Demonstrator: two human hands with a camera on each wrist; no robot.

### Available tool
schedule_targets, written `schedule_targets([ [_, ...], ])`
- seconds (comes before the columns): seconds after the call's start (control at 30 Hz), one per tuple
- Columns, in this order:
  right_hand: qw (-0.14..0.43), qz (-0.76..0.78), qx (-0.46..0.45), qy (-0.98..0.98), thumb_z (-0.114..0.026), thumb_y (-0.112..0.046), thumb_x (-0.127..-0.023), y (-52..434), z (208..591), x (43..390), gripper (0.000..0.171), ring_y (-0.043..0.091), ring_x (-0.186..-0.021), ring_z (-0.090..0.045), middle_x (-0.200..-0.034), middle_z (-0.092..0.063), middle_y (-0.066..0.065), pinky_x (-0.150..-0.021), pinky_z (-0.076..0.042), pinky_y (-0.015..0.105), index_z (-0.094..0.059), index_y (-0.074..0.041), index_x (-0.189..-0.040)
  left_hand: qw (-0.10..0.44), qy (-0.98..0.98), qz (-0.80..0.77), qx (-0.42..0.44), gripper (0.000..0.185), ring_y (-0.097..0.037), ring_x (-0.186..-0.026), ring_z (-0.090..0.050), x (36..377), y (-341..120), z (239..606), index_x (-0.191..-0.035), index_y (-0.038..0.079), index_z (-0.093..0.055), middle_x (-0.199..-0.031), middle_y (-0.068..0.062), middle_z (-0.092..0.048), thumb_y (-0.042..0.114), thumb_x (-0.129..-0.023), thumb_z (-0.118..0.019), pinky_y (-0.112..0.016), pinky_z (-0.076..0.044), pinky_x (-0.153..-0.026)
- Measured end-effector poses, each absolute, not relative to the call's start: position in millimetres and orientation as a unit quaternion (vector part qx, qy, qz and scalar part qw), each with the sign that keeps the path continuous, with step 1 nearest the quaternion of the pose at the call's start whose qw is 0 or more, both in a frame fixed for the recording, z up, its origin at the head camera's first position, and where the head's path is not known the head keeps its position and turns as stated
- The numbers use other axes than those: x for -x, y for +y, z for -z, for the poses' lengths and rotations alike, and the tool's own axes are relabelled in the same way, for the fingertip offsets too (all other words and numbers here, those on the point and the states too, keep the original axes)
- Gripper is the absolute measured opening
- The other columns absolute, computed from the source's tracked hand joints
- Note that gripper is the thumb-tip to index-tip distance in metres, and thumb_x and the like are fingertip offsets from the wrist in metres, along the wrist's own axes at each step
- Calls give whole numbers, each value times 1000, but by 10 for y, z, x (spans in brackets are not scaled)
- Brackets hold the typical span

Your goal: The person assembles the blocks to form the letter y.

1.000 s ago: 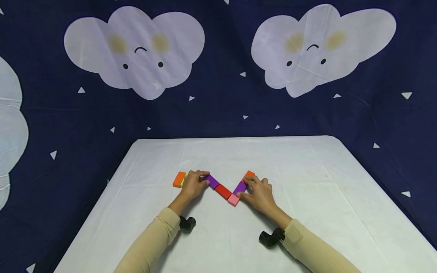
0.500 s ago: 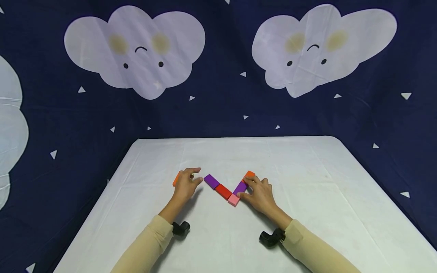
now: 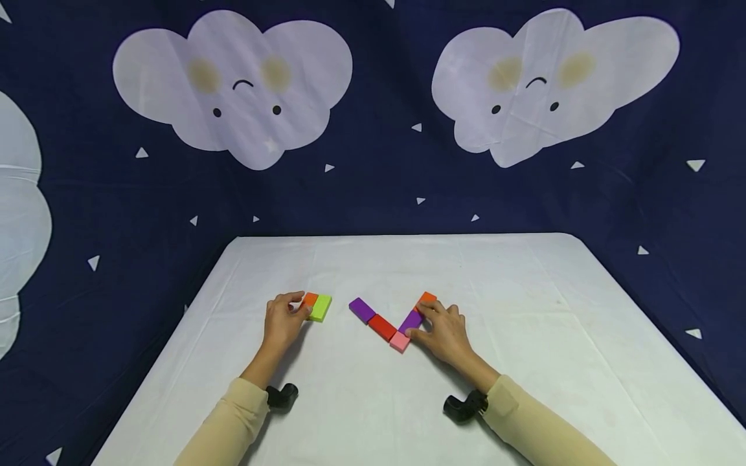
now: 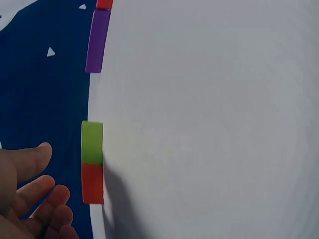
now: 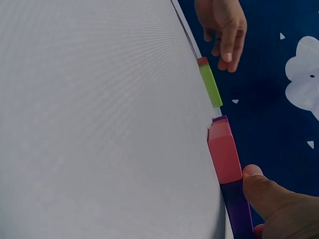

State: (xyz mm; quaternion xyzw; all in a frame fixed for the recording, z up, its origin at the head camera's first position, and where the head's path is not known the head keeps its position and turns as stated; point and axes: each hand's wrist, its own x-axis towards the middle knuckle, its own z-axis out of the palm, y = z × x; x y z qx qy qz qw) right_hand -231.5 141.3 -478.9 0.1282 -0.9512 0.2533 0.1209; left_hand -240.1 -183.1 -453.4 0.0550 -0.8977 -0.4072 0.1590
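My left hand (image 3: 282,321) hovers at the left end of an orange block (image 3: 311,298), thumb and forefinger apart. A lime-green block (image 3: 321,309) lies against that orange one; in the left wrist view a gap shows between the fingers and both blocks. To the right, a purple block (image 3: 362,310), a red block (image 3: 382,327) and a small pink block (image 3: 399,342) form a slanting row. From the pink one a second purple block (image 3: 410,321) and another orange block (image 3: 428,297) slant up, making a V. My right hand (image 3: 445,334) holds this second purple block between thumb and fingers.
All the blocks lie flat on a white-covered table (image 3: 524,285). Its far edge meets a dark blue cloth backdrop (image 3: 373,194) printed with clouds. A black camera mount sits at each wrist.
My left hand has moved left from the first purple block, past the lime-green block, to the left orange block, uncovering the lime-green one. My right hand and the V of blocks stay put.
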Motion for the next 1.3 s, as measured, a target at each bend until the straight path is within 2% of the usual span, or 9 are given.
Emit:
schedule_targets([
  [0.53, 121, -255, -126, -951, -76, -48, -72, 1433, 4817, 2319, 66, 25, -88, -43, -123, -59, 3, -71, -29, 34, -61, -13, -126, 88, -909, 403, -65, 45, -34, -106, -49, 2496, -1939, 4656, -122, -3, -60, -114, -23, -63, 11, -80, -70, -41, -38, -86],
  [0.67, 114, -258, -124, -951, -75, -47, -72, 1432, 4800, 2329, 66, 24, -88, -43, -124, -59, 2, -72, -29, 34, -61, -13, -126, 64, -908, 413, -35, 50, -36, -112, -45, 2538, -2012, 4638, -127, -2, -56, -121, -25, -58, 9, -81, -70, -42, -37, -91],
  [0.77, 112, -259, -123, -951, -76, -47, -72, 1433, 4795, 2331, 66, 24, -88, -43, -124, -59, 2, -72, -29, 34, -61, -12, -126, 24, -911, 411, -3, 54, -35, -114, -43, 2593, -2106, 4612, -133, 2, -52, -130, -22, -53, 13, -83, -70, -43, -38, -93],
  [0.87, 116, -259, -126, -951, -76, -48, -71, 1431, 4803, 2329, 66, 24, -89, -43, -124, -59, 2, -72, -29, 34, -61, -12, -126, -16, -915, 402, 30, 58, -31, -111, -43, 2647, -2206, 4575, -136, 6, -49, -131, -19, -51, 19, -84, -70, -39, -40, -87],
  [1.0, 124, -258, -128, -949, -76, -47, -71, 1427, 4814, 2327, 66, 25, -89, -44, -124, -59, 2, -72, -29, 34, -62, -12, -125, -59, -913, 399, 66, 63, -31, -111, -41, 2702, -2308, 4534, -139, 10, -46, -134, -20, -47, 24, -84, -71, -41, -38, -90],
  [1.1, 128, -259, -129, -949, -76, -47, -71, 1423, 4815, 2327, 66, 25, -89, -44, -124, -59, 2, -72, -29, 34, -62, -12, -125, -85, -909, 400, 84, 64, -32, -114, -40, 2733, -2362, 4530, -141, 12, -44, -137, -21, -43, 26, -84, -71, -43, -40, -91],
  [1.23, 135, -261, -130, -947, -77, -45, -71, 1417, 4813, 2324, 65, 24, -88, -44, -123, -60, 3, -71, -29, 34, -63, -11, -124, -106, -906, 397, 103, 67, -33, -117, -38, 2758, -2393, 4531, -142, 13, -42, -137, -23, -42, 25, -83, -71, -40, -43, -84],
  [1.3, 135, -262, -130, -947, -77, -45, -70, 1417, 4812, 2321, 65, 25, -87, -44, -123, -60, 3, -71, -29, 34, -63, -11, -124, -115, -905, 397, 104, 68, -34, -120, -36, 2769, -2393, 4535, -142, 14, -42, -138, -22, -41, 23, -82, -72, -44, -42, -91],
])
